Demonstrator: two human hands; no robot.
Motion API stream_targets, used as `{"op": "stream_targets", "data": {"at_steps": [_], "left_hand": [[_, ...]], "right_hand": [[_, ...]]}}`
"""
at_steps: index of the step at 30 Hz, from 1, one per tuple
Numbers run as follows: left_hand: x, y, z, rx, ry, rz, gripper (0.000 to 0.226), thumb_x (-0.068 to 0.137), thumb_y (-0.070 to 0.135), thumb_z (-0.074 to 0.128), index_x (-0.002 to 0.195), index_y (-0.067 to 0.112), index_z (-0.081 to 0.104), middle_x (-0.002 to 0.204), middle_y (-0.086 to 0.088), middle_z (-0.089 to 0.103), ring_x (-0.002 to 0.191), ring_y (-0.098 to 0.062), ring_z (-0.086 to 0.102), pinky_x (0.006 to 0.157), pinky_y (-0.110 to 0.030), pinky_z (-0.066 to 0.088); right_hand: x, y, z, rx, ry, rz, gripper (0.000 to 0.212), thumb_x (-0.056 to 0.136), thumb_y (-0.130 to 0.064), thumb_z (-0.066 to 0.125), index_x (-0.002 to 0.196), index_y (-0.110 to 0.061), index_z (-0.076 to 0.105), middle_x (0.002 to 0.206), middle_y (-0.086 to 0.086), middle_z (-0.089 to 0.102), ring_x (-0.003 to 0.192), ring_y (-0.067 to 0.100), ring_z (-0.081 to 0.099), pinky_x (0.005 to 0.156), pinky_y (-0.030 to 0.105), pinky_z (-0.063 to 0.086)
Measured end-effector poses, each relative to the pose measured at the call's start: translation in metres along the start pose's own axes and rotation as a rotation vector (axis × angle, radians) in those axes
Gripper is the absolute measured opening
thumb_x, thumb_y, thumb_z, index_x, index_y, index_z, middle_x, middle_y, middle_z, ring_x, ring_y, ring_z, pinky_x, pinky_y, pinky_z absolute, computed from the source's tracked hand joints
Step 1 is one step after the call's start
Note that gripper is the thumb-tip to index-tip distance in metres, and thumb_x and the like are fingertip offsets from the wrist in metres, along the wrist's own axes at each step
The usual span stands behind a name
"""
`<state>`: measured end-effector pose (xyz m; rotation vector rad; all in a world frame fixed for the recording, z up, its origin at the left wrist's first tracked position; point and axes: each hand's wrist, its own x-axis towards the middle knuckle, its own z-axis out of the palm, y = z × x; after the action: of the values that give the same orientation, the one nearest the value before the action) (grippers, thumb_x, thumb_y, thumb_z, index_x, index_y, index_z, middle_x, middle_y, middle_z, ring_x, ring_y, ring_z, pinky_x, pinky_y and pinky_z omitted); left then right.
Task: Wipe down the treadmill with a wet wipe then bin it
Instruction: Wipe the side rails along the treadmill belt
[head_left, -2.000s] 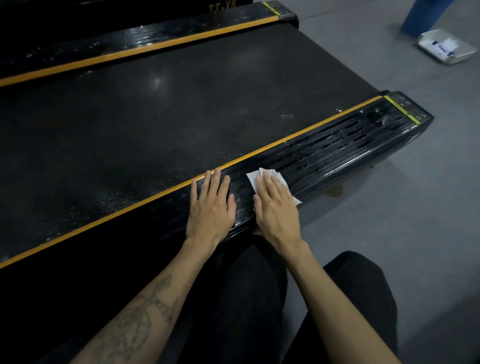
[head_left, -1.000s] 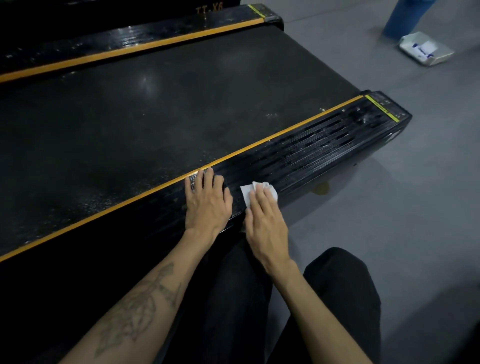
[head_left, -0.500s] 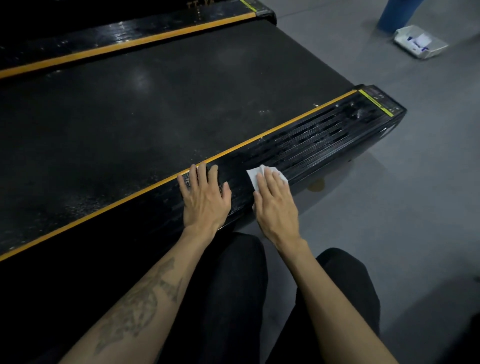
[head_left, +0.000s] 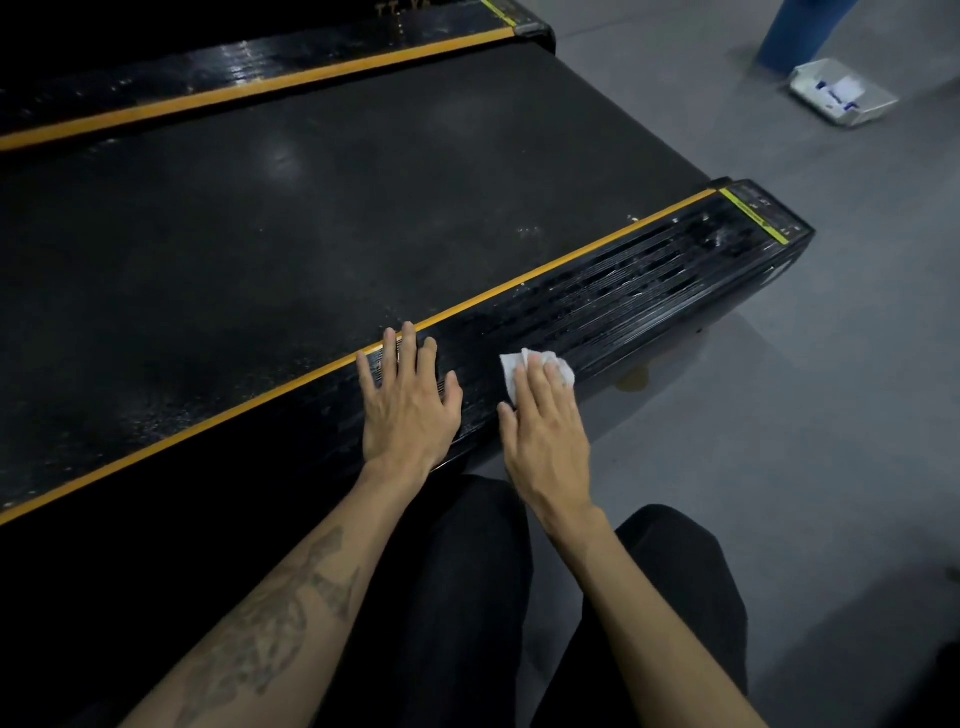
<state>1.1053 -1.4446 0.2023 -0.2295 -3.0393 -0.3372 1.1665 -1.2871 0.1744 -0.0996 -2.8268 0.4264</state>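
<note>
The black treadmill fills the left and centre, with a dark belt (head_left: 311, 234) and a ribbed side rail (head_left: 649, 291) edged by a yellow stripe. My right hand (head_left: 545, 431) presses a crumpled white wet wipe (head_left: 519, 366) flat against the near rail, fingers straight over it, only the wipe's far edge showing. My left hand (head_left: 410, 400) rests flat on the same rail just to the left, fingers spread, holding nothing.
A wet-wipe pack (head_left: 841, 98) lies on the grey floor at the far right, beside a person's blue trouser leg (head_left: 800, 31). The far side rail (head_left: 260, 67) runs along the top. My black-clad knees (head_left: 519, 597) are below the hands.
My right hand with the wipe slid back and forth a little along the rail. My left hand stayed planted on the rail.
</note>
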Motion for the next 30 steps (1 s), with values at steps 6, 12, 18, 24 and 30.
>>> {"op": "stream_targets", "data": {"at_steps": [6, 12, 18, 24, 30], "left_hand": [[0.005, 0.0, 0.004, 0.027, -0.012, 0.01, 0.06, 0.108, 0.044, 0.029, 0.162, 0.018, 0.028, 0.172, -0.006, 0.012, 0.159, -0.026, 0.005, 0.127, -0.059, 0.006], [0.007, 0.001, 0.005, 0.045, -0.027, 0.007, 0.061, 0.108, 0.047, 0.026, 0.164, 0.022, 0.02, 0.173, -0.004, 0.007, 0.16, -0.026, 0.002, 0.127, -0.059, 0.006], [0.007, 0.0, 0.004, 0.048, -0.03, 0.003, 0.061, 0.108, 0.047, 0.026, 0.164, 0.022, 0.02, 0.173, -0.005, 0.008, 0.16, -0.027, 0.004, 0.127, -0.059, 0.005], [0.01, 0.003, 0.005, 0.039, -0.02, -0.011, 0.06, 0.109, 0.046, 0.028, 0.163, 0.022, 0.023, 0.172, -0.005, 0.011, 0.159, -0.027, 0.006, 0.127, -0.059, 0.007], [0.01, 0.003, 0.004, 0.045, -0.017, -0.007, 0.058, 0.109, 0.045, 0.027, 0.163, 0.023, 0.024, 0.172, -0.004, 0.012, 0.159, -0.027, 0.007, 0.127, -0.059, 0.008]], "right_hand": [[0.026, 0.013, -0.001, -0.029, -0.016, -0.072, 0.057, 0.11, -0.039, 0.029, 0.155, -0.007, 0.04, 0.165, 0.009, 0.032, 0.154, 0.026, 0.027, 0.126, 0.044, 0.022], [0.007, -0.006, 0.005, 0.029, 0.032, -0.014, 0.058, 0.11, -0.038, 0.03, 0.153, -0.001, 0.042, 0.163, 0.013, 0.036, 0.154, 0.028, 0.028, 0.126, 0.045, 0.025], [0.035, 0.01, 0.003, -0.01, -0.036, -0.012, 0.059, 0.11, -0.041, 0.029, 0.157, -0.007, 0.037, 0.166, 0.009, 0.029, 0.155, 0.025, 0.024, 0.127, 0.044, 0.02], [0.019, -0.006, 0.004, 0.022, -0.025, -0.029, 0.061, 0.109, -0.044, 0.029, 0.156, -0.007, 0.04, 0.165, 0.009, 0.032, 0.155, 0.025, 0.025, 0.127, 0.043, 0.021], [0.034, 0.018, -0.002, -0.033, -0.016, -0.048, 0.058, 0.11, -0.042, 0.028, 0.156, -0.009, 0.041, 0.165, 0.008, 0.032, 0.154, 0.026, 0.028, 0.125, 0.046, 0.025]]}}
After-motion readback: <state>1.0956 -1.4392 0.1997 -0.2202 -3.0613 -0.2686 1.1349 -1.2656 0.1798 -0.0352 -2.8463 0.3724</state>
